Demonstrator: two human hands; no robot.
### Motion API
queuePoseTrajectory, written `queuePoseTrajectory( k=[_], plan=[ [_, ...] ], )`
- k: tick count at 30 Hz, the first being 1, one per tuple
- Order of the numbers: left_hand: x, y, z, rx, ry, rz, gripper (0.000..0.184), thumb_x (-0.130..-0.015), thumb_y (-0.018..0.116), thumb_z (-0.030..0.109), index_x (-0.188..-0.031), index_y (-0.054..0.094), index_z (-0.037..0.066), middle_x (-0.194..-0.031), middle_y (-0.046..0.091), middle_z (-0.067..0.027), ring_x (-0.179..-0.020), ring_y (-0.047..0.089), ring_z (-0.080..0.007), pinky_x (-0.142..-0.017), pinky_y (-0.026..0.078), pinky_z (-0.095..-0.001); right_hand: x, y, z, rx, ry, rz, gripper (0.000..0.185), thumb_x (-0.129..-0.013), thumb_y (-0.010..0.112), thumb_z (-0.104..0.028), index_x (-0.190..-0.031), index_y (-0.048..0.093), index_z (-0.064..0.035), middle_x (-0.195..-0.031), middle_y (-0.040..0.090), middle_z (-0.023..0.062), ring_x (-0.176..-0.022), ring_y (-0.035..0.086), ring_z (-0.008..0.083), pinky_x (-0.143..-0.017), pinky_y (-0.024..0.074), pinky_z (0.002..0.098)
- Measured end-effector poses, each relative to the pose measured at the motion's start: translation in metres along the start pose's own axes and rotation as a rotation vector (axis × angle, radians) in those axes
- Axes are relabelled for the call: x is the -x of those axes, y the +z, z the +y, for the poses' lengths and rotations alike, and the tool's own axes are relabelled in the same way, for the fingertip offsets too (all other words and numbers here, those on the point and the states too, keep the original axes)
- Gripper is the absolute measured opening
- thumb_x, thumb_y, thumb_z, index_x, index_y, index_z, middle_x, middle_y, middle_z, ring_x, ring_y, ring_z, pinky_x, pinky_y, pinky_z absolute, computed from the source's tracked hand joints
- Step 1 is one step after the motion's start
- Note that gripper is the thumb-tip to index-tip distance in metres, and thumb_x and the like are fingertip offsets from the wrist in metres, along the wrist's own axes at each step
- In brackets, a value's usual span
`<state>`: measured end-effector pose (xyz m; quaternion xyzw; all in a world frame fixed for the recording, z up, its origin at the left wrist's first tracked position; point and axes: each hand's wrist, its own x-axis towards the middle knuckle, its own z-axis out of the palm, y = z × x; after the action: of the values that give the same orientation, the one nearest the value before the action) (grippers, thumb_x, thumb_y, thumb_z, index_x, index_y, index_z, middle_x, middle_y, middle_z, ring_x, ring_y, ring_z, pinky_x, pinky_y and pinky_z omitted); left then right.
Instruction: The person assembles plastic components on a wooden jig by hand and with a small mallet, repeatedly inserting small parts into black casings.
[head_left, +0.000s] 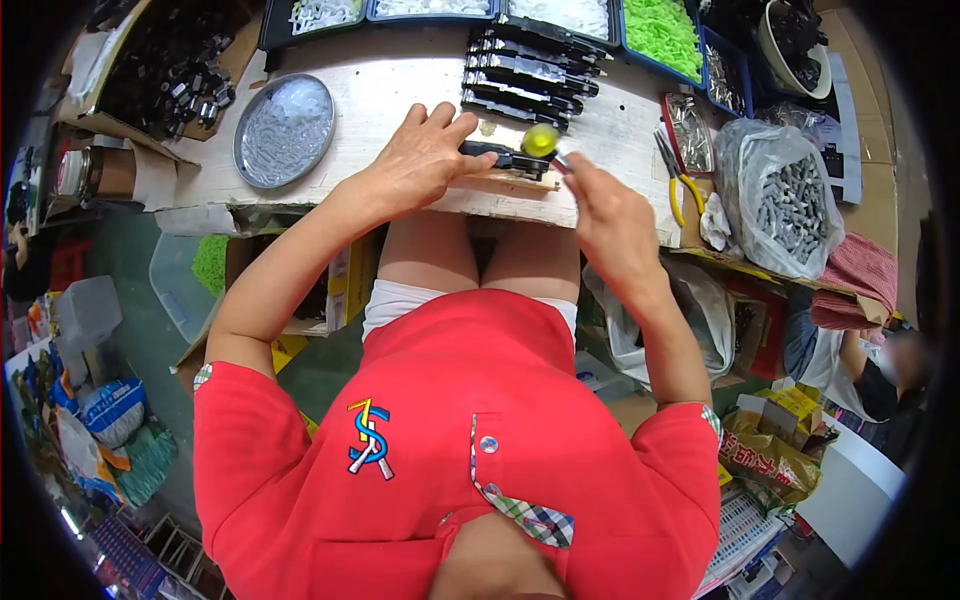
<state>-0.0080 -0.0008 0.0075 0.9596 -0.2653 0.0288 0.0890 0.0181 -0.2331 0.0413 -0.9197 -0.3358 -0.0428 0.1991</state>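
Observation:
My left hand (428,155) grips the left end of a long black plastic part (515,160), with the thumb along its near side. The part lies on a strip of pale wood (522,181) near the table's front edge. My right hand (608,205) is closed around a small mallet with a yellow head (541,140). The yellow head is blurred and sits just over the right half of the black part; I cannot tell whether they touch. Farther back, several similar black parts (532,72) lie in a stacked row.
A round metal dish (284,130) of grease-like paste stands left. Trays of white pieces (560,14) and green pieces (662,38) line the back. Yellow-handled pliers (677,185) and a plastic bag of grey parts (785,205) lie right. A box of black parts (180,100) is far left.

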Motion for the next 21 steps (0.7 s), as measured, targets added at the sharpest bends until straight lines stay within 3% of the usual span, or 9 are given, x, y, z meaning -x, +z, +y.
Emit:
queuePoseTrajectory(
  k=[1,4,9,10,13,15,16,19,21],
  plan=[
    [-0.001,0.001,-0.001,-0.006,-0.001,0.009,0.052,-0.067,0.052,-0.006,-0.109,0.061,0.022,-0.09,0.047,-0.0069,-0.085,0.043,-0.0222,-0.07,0.031,-0.0333,-0.002,-0.009,-0.007,-0.062,-0.02,0.108,0.016,-0.084,0.047,-0.011,-0.099,0.049,-0.0086,-0.068,0.057,0.0119,-0.057,0.057,0.0328,-0.047,0.0442,0.0429],
    [-0.002,0.0,-0.001,-0.036,0.005,-0.012,0.042,-0.072,0.053,0.001,-0.107,0.062,0.021,-0.095,0.049,-0.007,-0.091,0.044,-0.0239,-0.074,0.034,-0.0352,0.004,0.016,-0.007,0.213,0.019,-0.139,0.012,-0.084,0.048,-0.014,-0.094,0.049,-0.009,-0.066,0.057,0.0127,-0.053,0.058,0.0323,-0.045,0.0448,0.0428],
    [-0.008,0.002,-0.008,0.265,-0.151,0.086,0.033,-0.067,0.058,0.004,-0.099,0.065,0.011,-0.085,0.054,-0.0081,-0.084,0.05,-0.0268,-0.071,0.045,-0.0374,-0.002,0.007,0.004,0.159,0.029,-0.195,0.015,-0.084,0.048,-0.016,-0.097,0.05,-0.0091,-0.067,0.058,0.015,-0.054,0.057,0.0349,-0.048,0.0439,0.046],
    [-0.009,0.008,-0.01,0.312,-0.177,0.158,0.048,-0.059,0.058,-0.005,-0.105,0.058,0.008,-0.08,0.052,-0.0071,-0.08,0.049,-0.0245,-0.073,0.044,-0.0346,-0.004,0.003,0.005,0.085,0.027,-0.173,0.015,-0.085,0.047,-0.017,-0.098,0.05,-0.0092,-0.069,0.059,0.0152,-0.056,0.057,0.0345,-0.049,0.0437,0.0455],
    [-0.009,0.011,-0.012,0.404,-0.232,0.2,0.056,-0.059,0.059,-0.005,-0.113,0.053,0.009,-0.081,0.055,-0.0079,-0.08,0.05,-0.025,-0.073,0.044,-0.0343,-0.009,0.007,-0.011,-0.105,-0.006,-0.019,0.017,-0.085,0.046,-0.017,-0.099,0.051,-0.0089,-0.071,0.059,0.0157,-0.06,0.058,0.034,-0.053,0.0438,0.0439],
    [-0.006,0.01,-0.01,0.425,-0.267,0.212,0.06,-0.058,0.059,-0.006,-0.115,0.051,0.009,-0.08,0.056,-0.0087,-0.079,0.051,-0.0247,-0.072,0.045,-0.0338,-0.013,0.022,-0.019,-0.287,-0.125,0.238,0.017,-0.084,0.046,-0.013,-0.1,0.051,-0.0088,-0.073,0.059,0.0155,-0.06,0.057,0.0348,-0.054,0.0444,0.0441],
    [-0.004,0.01,-0.007,0.479,-0.306,0.244,0.059,-0.059,0.059,-0.006,-0.115,0.05,0.008,-0.083,0.058,-0.0093,-0.08,0.051,-0.0265,-0.073,0.044,-0.035,-0.013,0.027,-0.019,-0.118,-0.064,-0.028,0.016,-0.082,0.045,-0.008,-0.097,0.051,-0.0078,-0.073,0.06,0.0154,-0.062,0.057,0.0359,-0.056,0.0447,0.0446],
    [0.002,0.015,-0.004,0.558,-0.352,0.34,0.058,-0.059,0.06,-0.006,-0.114,0.049,0.006,-0.081,0.058,-0.0088,-0.08,0.05,-0.0274,-0.073,0.043,-0.0361,-0.035,0.017,-0.018,-0.075,0.028,-0.213,0.014,-0.081,0.045,-0.006,-0.094,0.05,-0.0069,-0.073,0.06,0.0172,-0.064,0.058,0.0374,-0.057,0.0444,0.0462],
    [0.008,0.023,0.0,0.565,-0.35,0.442,0.05,-0.061,0.06,-0.004,-0.109,0.051,0.006,-0.08,0.057,-0.0072,-0.079,0.049,-0.0268,-0.072,0.04,-0.0361,-0.039,0.015,-0.024,-0.258,0.044,0.021,0.012,-0.081,0.046,-0.01,-0.091,0.051,-0.0058,-0.071,0.06,0.0208,-0.067,0.058,0.0394,-0.06,0.0439,0.0489]
  ],
)
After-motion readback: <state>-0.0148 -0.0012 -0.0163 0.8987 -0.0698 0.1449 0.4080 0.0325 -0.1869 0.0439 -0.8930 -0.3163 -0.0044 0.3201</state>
